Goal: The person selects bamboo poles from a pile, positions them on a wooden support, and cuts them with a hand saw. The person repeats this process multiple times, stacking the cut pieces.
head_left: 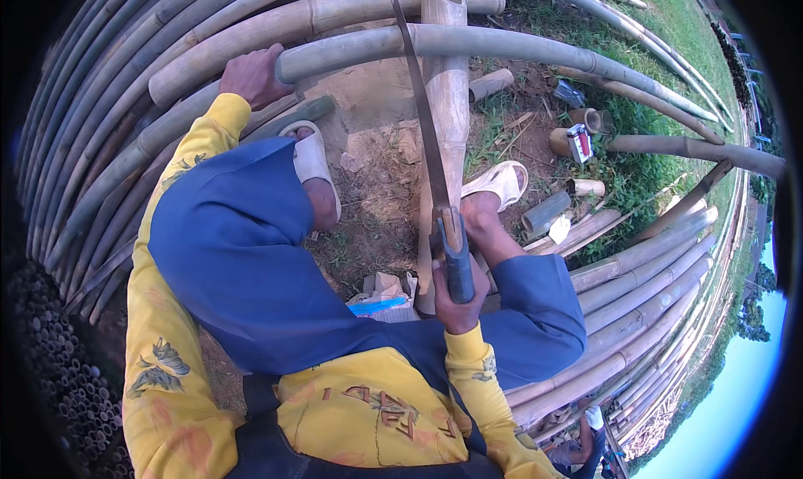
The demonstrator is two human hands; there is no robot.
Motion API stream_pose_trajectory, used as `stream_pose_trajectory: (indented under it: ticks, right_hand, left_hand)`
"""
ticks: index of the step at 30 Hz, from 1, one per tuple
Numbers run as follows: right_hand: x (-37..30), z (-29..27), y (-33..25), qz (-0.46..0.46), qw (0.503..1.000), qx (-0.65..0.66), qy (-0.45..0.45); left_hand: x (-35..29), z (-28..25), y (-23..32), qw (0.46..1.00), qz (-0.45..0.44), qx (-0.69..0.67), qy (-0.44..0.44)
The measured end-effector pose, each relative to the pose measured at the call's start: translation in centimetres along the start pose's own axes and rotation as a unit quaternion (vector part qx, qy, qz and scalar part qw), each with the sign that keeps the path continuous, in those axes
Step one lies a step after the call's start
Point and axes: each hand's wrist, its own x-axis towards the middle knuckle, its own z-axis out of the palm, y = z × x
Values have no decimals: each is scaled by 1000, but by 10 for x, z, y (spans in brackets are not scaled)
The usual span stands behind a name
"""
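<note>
My right hand (460, 299) is closed round the dark handle of a handsaw (428, 128). Its long narrow blade points away from me and lies across a bamboo pole (519, 44). That pole runs crosswise, over a thick upright-running bamboo piece (447, 102) between my feet. At the pole's left end, my left hand (253, 79) is closed with its fingers curled over the bamboo; part of the grip is hidden behind the hand. I cannot tell whether the blade has cut into the pole.
Many long bamboo poles (100, 119) are stacked at the left, with more poles (644, 291) at the right. Short bamboo cuttings (548, 211) and a small red-and-white box (579, 143) lie beside my right foot. A blue strip (376, 306) rests on paper near me. Another person (581, 445) is at lower right.
</note>
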Motion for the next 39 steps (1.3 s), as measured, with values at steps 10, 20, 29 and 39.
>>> stream_pose_trajectory:
  ticks: [10, 20, 29, 39]
  right_hand:
    - [-12, -5, 3, 40, 999, 10, -28]
    - [142, 43, 5, -14, 997, 70, -38]
    - [-14, -7, 3, 4, 1000, -10, -12]
    - [26, 9, 20, 18, 999, 42, -29]
  left_hand:
    - [-8, 2, -8, 1000, -6, -5, 4]
    - [9, -9, 6, 1000, -1, 9, -30]
    - [3, -3, -3, 999, -11, -11, -34]
    - [5, -8, -4, 999, -5, -5, -32]
